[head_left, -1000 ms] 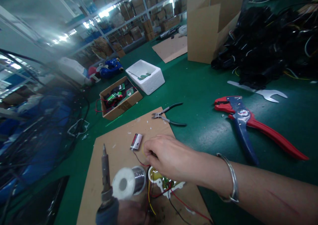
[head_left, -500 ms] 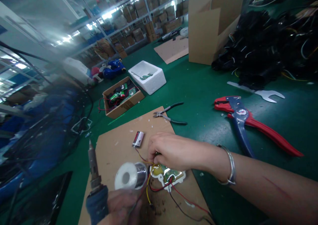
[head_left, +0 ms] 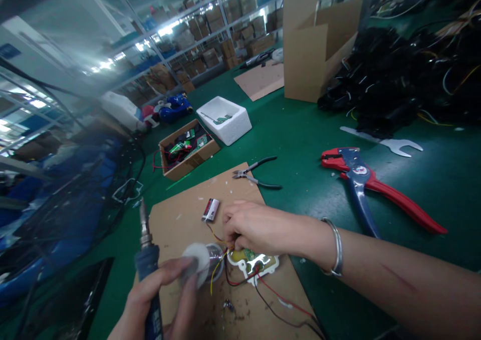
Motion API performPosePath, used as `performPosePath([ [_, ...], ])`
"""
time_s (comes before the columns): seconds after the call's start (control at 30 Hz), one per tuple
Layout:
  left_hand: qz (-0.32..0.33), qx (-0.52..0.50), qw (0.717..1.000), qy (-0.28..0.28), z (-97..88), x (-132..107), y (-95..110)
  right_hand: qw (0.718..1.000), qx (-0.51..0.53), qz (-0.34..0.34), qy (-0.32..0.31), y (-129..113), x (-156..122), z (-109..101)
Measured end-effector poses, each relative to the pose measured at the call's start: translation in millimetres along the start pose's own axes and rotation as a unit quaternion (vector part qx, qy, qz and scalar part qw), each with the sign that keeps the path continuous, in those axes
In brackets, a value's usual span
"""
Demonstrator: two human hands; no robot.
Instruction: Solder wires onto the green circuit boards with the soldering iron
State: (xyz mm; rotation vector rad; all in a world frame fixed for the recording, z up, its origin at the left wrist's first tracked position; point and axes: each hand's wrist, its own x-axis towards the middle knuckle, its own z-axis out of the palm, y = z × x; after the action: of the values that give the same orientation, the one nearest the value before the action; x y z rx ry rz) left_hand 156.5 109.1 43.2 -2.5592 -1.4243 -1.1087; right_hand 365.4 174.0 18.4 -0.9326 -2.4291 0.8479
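Observation:
My left hand [head_left: 158,300] is wrapped round the blue handle of a soldering iron [head_left: 147,260], whose tip points up and away. Its fingers reach toward a solder spool [head_left: 205,262] lying on a cardboard sheet [head_left: 180,220]. My right hand [head_left: 255,227], with a metal bangle at the wrist, pinches thin wires over a small green circuit board in a white frame [head_left: 253,264]. Red, yellow and black wires trail from the board. A small red and silver battery [head_left: 210,210] lies just beyond my right hand.
Side cutters [head_left: 255,175] lie past the cardboard. A red and blue wire stripper [head_left: 372,190] and a wrench [head_left: 387,142] lie on the green table at right. A cardboard tray of parts [head_left: 188,152], a foam box [head_left: 225,119], a tall carton [head_left: 311,54] and black cable piles [head_left: 406,74] stand farther back.
My left hand has risen into view with the soldering iron, its fingers now near the solder spool. My right hand stays pinched over the board's wires.

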Motion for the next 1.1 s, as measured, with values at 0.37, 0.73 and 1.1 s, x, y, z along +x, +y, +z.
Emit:
performPosePath([
  [0.37,0.068,0.067,0.982,-0.161,-7.1,21.8,-3.0,1.000,0.027,-0.005,0.012,1.0,-3.7,-3.8],
  [0.73,0.075,0.029,0.987,-0.143,8.1,16.7,1.6,0.998,0.055,0.009,0.009,-0.7,-6.0,-4.7],
  [1.1,0.107,-0.042,0.991,-0.070,16.5,10.0,1.0,0.999,0.021,0.006,0.023,-7.0,-6.3,-2.0],
])
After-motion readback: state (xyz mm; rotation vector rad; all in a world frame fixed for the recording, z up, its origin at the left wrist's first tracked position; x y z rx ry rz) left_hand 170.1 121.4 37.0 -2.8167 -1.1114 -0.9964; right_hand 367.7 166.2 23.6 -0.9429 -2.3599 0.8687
